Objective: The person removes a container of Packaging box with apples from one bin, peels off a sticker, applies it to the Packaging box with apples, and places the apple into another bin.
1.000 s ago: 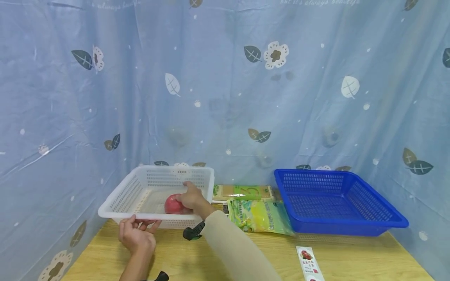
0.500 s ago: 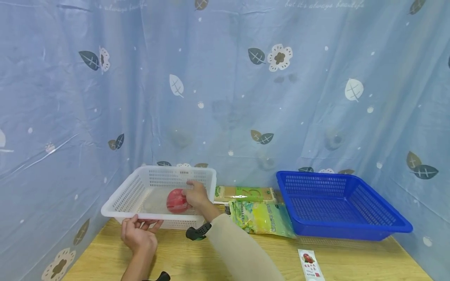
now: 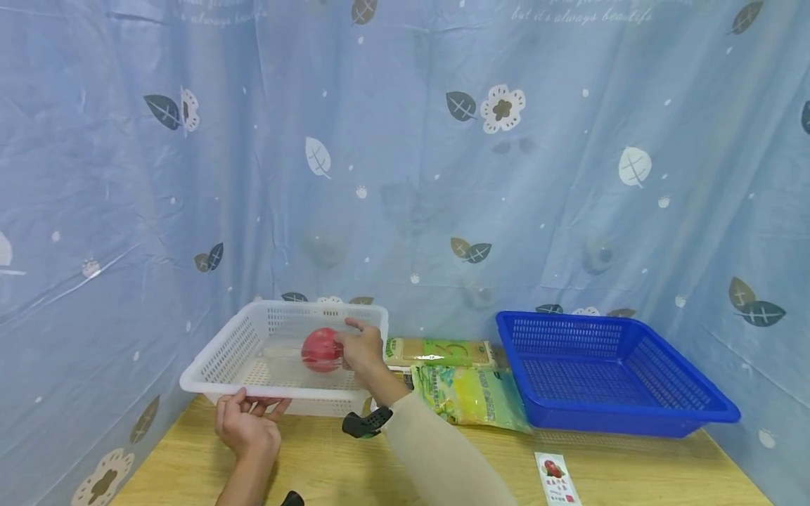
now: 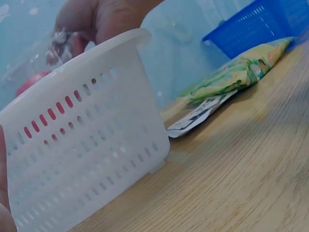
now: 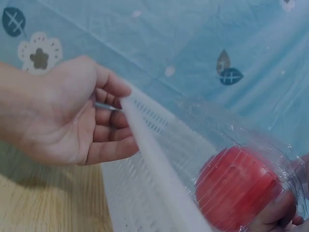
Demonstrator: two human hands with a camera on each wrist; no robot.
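Inside the white basket (image 3: pixel 278 389), a red round fruit (image 3: pixel 319 350) is wrapped in a clear plastic bag (image 5: pixel 207 113). My right hand (image 3: pixel 363 351) grips it from the right, thumb against the fruit through the film, as the right wrist view shows. Loose film spreads left from the fruit. My left hand (image 3: pixel 249 426) holds the basket's front rim, thumb on top and fingers curled beneath. In the left wrist view the right hand (image 4: pixel 108 19) is over the rim, and red shows through the basket's slots.
A blue basket (image 3: pixel 538 404) stands at the right. Between the baskets lie a green-yellow plastic packet (image 3: pixel 468 395) and a flat beige-green package (image 3: pixel 436 351). A strip of fruit-picture labels (image 3: pixel 557 479) lies near the front. A blue curtain (image 3: pixel 405 176) hangs behind.
My right hand has raised the bagged fruit slightly and moved it a little rightward and back within the basket. The left hand keeps its hold on the rim.
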